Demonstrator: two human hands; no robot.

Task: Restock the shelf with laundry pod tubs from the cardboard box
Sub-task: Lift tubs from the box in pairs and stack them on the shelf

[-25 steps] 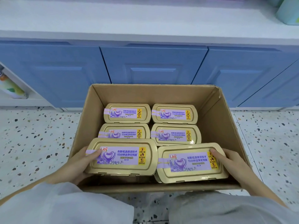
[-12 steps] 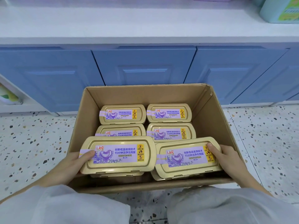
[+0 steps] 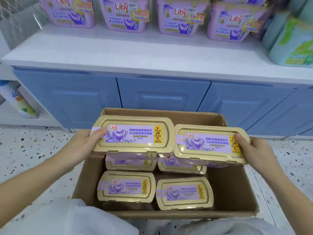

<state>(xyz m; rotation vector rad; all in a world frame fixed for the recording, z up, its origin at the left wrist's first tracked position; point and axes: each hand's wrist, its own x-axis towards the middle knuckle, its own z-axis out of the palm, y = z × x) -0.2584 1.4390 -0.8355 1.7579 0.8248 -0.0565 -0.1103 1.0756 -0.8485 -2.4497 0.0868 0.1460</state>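
Note:
Two gold-lidded laundry pod tubs with purple labels are held side by side above the open cardboard box (image 3: pixel 237 192). My left hand (image 3: pixel 79 146) grips the left end of the left tub (image 3: pixel 133 134), thumb on its lid. My right hand (image 3: pixel 259 153) grips the right end of the right tub (image 3: pixel 210 145), thumb on its lid. Several more tubs (image 3: pixel 126 186) lie lid-up in the box below, the far ones partly hidden by the lifted pair. A white shelf (image 3: pixel 135 53) runs across above the box.
Several purple Liby tubs (image 3: pixel 177 17) stand in a row at the back of the shelf, with teal packs (image 3: pixel 291 43) at its right end. Blue cabinet doors (image 3: pixel 162 95) sit under the shelf. A spray bottle (image 3: pixel 18 100) lies on a low left shelf. Speckled floor surrounds the box.
Both hands have lifted their tubs up out of the box toward the shelf. My view has tilted up, so the shelf's row of tubs now shows.

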